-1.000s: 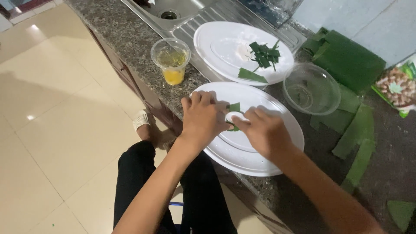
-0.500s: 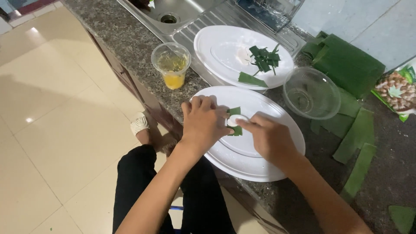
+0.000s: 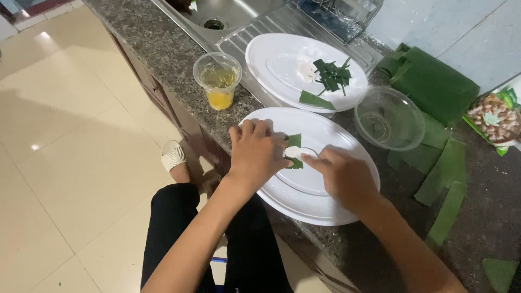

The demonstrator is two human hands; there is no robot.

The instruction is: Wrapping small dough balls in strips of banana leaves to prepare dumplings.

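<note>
My left hand (image 3: 255, 153) rests on the near white oval plate (image 3: 336, 203) and pinches a small green leaf piece (image 3: 293, 142) wrapped around something white. My right hand (image 3: 343, 176) lies on the same plate, its index finger touching the lower edge of that folded leaf. A second white plate (image 3: 277, 62) farther back carries several cut green leaf strips (image 3: 329, 76) and a small white lump.
A clear plastic cup with yellow liquid (image 3: 218, 81) stands left of the plates. An empty clear bowl (image 3: 388, 118) sits right of them, beside folded banana leaves (image 3: 434, 87) and loose leaf strips (image 3: 449, 184). A steel sink (image 3: 217, 16) lies behind; a snack packet (image 3: 496, 119) far right.
Both hands stay on the near plate; the fingers have shifted a little around the leaf piece, and the right index finger now points at its lower edge.
</note>
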